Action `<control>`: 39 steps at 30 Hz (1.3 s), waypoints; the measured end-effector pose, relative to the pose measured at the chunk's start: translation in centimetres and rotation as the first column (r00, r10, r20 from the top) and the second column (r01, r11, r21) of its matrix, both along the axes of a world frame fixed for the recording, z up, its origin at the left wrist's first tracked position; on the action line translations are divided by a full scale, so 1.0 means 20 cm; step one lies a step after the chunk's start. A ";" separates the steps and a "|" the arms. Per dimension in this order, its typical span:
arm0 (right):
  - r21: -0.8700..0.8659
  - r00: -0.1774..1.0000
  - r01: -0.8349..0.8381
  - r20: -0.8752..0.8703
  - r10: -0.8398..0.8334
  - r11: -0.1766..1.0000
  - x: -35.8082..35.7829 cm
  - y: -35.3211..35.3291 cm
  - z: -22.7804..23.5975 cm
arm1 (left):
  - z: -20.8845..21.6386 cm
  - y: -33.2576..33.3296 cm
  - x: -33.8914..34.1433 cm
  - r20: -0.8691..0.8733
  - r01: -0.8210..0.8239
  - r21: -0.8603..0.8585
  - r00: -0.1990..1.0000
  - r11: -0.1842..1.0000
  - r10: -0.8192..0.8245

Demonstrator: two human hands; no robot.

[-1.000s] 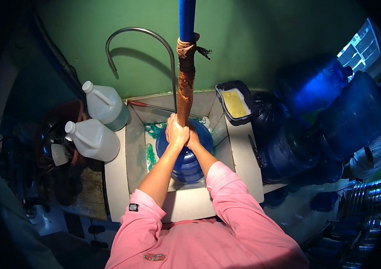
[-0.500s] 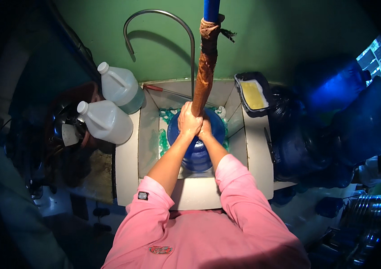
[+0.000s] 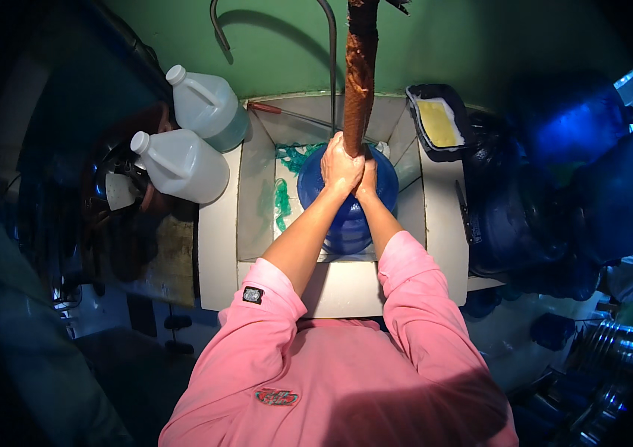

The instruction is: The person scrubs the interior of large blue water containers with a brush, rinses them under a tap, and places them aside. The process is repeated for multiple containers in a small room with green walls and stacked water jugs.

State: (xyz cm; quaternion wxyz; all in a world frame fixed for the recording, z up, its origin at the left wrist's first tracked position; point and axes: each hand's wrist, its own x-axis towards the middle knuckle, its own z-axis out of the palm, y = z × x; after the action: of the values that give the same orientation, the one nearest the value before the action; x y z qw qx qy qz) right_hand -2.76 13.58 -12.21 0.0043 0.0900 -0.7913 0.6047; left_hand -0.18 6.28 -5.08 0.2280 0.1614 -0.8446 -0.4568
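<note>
A large blue water jug (image 3: 348,227) stands in a pale tiled sink (image 3: 257,186) in front of me. Above its top, my left hand (image 3: 341,165) is wrapped round the lower part of a long pole (image 3: 360,82) with a worn brown covering. Pressed close against it on the right, my right hand (image 3: 367,179) is closed round the same pole, its fingers partly hidden. The pole's lower end and the jug's mouth are hidden by my hands. Crumpled green plastic strips (image 3: 281,203) lie in the sink beside the jug.
Two white plastic jugs (image 3: 186,167) stand on the left ledge. A curved metal pipe (image 3: 330,45) rises behind the sink. At the right corner sits a dark tray with a yellow sponge (image 3: 439,123). More blue water jugs (image 3: 518,216) crowd the right side. A red-handled rod (image 3: 266,108) lies along the back.
My view has tilted, so the sink and hands sit higher in the picture and the pole's blue upper part has left it. Both hands still grip the pole; the jug sits slightly further right.
</note>
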 end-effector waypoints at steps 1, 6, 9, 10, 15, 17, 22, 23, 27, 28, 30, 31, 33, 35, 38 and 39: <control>-0.015 0.999 0.026 0.022 -0.026 1.000 0.00 -0.01 -0.01 | -0.01 0.00 0.00 -0.031 0.019 -0.008 0.999 1.000 -0.019; -0.168 0.995 0.059 0.091 -0.044 0.984 -0.02 -0.05 -0.16 | -0.02 -0.04 0.02 -0.056 0.032 -0.042 0.998 0.999 -0.034; 0.041 0.995 0.094 -0.023 -0.093 0.995 -0.02 -0.07 -0.27 | -0.02 -0.06 0.04 -0.038 0.025 -0.079 0.999 0.997 -0.028; 0.186 0.993 0.103 -0.079 -0.090 0.977 -0.02 -0.08 -0.30 | -0.02 -0.06 0.04 -0.031 0.029 -0.094 0.999 0.995 -0.032; 0.173 0.975 0.084 -0.217 -0.046 0.981 -0.01 -0.08 -0.31 | -0.04 -0.07 0.05 -0.046 0.026 -0.109 0.998 0.994 -0.031; 0.171 0.984 0.082 -0.170 -0.053 0.982 0.00 -0.07 -0.27 | -0.04 -0.07 0.05 -0.057 0.037 -0.107 0.997 0.994 -0.044; 0.162 0.990 0.059 -0.135 -0.037 0.985 0.02 -0.07 -0.16 | -0.04 -0.07 0.05 -0.053 0.029 -0.114 0.998 0.993 -0.035; 0.146 0.986 0.069 -0.159 -0.045 0.987 0.02 -0.07 -0.15 | -0.04 -0.07 0.05 -0.056 0.029 -0.115 0.998 0.993 -0.036; 0.165 0.991 0.068 -0.122 -0.048 0.984 0.03 -0.09 -0.11 | -0.05 -0.08 0.04 -0.063 0.030 -0.109 0.997 0.994 -0.037; 0.175 0.993 0.074 -0.104 -0.056 0.982 0.04 -0.09 -0.10 | -0.05 -0.08 0.04 -0.059 0.025 -0.107 0.998 0.994 -0.031; 0.167 0.995 0.063 -0.087 -0.049 0.984 0.04 -0.09 -0.08 | -0.05 -0.08 0.03 -0.091 0.009 -0.113 0.996 0.994 -0.020; 0.162 0.996 0.055 -0.075 -0.044 0.985 0.04 -0.09 -0.07 | -0.05 -0.09 0.03 -0.126 -0.002 -0.121 0.992 0.993 -0.014; 0.187 0.997 0.045 -0.070 -0.033 0.981 0.03 -0.09 -0.06 | -0.05 -0.09 0.02 -0.159 -0.011 -0.129 0.987 0.992 -0.010; 0.212 0.998 0.032 -0.063 -0.019 0.977 0.02 -0.10 -0.05 | -0.06 -0.10 0.02 -0.164 -0.008 -0.136 0.986 0.991 -0.014; 0.217 0.997 0.030 -0.080 -0.013 0.976 0.00 -0.11 -0.07 | -0.06 -0.11 0.01 -0.070 0.021 -0.113 0.997 0.993 -0.029; 0.193 0.994 0.039 -0.106 -0.019 0.980 -0.01 -0.12 -0.08 | -0.06 -0.12 0.00 -0.069 0.018 -0.111 0.997 0.994 -0.026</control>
State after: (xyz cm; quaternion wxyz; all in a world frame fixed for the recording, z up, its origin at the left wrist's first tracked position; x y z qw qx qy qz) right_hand -2.92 11.22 -13.89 0.0454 0.1099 -0.8467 0.5186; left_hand -0.18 3.90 -6.27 0.2609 0.1230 -0.8618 -0.4173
